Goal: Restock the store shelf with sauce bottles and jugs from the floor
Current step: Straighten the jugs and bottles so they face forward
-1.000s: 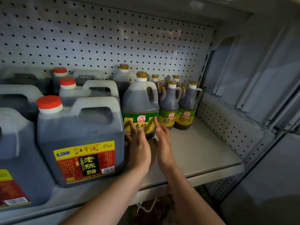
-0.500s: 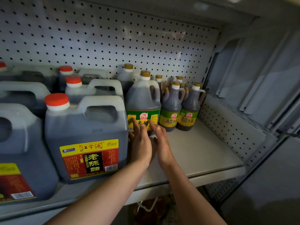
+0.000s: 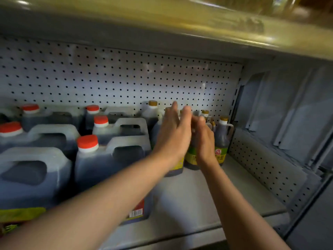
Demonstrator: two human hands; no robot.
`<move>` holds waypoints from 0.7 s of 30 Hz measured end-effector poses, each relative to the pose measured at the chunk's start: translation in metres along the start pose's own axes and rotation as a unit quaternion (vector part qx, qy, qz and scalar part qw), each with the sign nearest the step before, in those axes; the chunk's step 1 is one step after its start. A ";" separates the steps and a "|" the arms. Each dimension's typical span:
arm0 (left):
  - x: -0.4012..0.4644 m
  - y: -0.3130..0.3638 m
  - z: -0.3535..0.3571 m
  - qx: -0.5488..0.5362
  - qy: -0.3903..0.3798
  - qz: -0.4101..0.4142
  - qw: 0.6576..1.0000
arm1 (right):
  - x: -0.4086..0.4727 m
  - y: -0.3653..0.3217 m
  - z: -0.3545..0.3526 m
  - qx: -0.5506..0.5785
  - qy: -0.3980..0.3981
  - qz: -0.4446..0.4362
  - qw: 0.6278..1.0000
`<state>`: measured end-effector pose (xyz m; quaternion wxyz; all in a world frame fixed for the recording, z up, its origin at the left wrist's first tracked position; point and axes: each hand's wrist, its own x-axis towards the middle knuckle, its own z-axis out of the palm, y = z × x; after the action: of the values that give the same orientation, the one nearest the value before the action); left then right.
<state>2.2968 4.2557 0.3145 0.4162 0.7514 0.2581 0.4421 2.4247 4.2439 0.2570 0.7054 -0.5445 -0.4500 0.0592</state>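
Note:
Both my hands are raised in front of the gold-capped dark sauce bottles at the back right of the grey shelf (image 3: 207,204). My left hand (image 3: 173,136) has straight fingers pointing up and covers most of the large green-labelled bottle (image 3: 175,168). Beside it, my right hand (image 3: 204,141) sits just before a smaller bottle (image 3: 191,161), fingers slightly bent and blurred; I cannot tell whether it touches. One small bottle (image 3: 222,141) stands uncovered at the far right. Neither hand holds anything.
Several big red-capped jugs (image 3: 108,168) fill the shelf's left half in rows. A pegboard back wall (image 3: 108,78) and perforated side panel (image 3: 255,170) enclose the shelf. The upper shelf's edge (image 3: 180,24) hangs overhead. Bare shelf surface lies at the front right.
Both hands have lifted from the base of the green-labelled bottle to the height of the bottle necks. The camera has tilted up, bringing the upper shelf into view.

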 end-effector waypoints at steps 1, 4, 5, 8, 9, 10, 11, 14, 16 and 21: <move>0.013 0.008 -0.014 0.032 0.005 0.017 0.999 | 0.015 -0.004 0.003 -0.002 -0.015 0.009 1.000; 0.060 0.017 -0.045 0.105 -0.010 -0.013 0.994 | 0.053 -0.019 0.014 -0.027 -0.050 0.028 0.998; 0.076 0.017 -0.053 0.123 -0.030 -0.047 0.991 | 0.063 -0.024 0.018 -0.045 -0.073 0.039 0.996; 0.109 -0.004 -0.075 0.187 -0.106 -0.134 0.967 | 0.091 -0.027 0.027 -0.097 -0.149 0.085 0.980; 0.115 -0.014 -0.080 0.206 -0.115 -0.138 0.962 | 0.098 -0.025 0.030 -0.110 -0.173 0.098 0.974; 0.121 -0.028 -0.082 0.217 -0.120 -0.137 0.959 | 0.105 -0.021 0.032 -0.122 -0.197 0.108 0.967; 0.125 -0.038 -0.084 0.217 -0.128 -0.133 0.958 | 0.111 -0.019 0.033 -0.136 -0.221 0.117 0.959; 0.133 -0.051 -0.086 0.154 -0.188 -0.159 0.957 | 0.121 -0.010 0.037 -0.150 -0.267 0.141 0.942; 0.138 -0.054 -0.085 0.187 -0.216 -0.162 0.945 | 0.127 -0.005 0.042 -0.137 -0.279 0.169 0.935; 0.141 -0.054 -0.080 0.216 -0.232 -0.146 0.937 | 0.132 0.005 0.047 -0.157 -0.300 0.188 0.922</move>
<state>2.2930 4.4222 0.3532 0.3523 0.8592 0.3501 0.1232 2.4716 4.3555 0.3284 0.4185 -0.6795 -0.5337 0.2798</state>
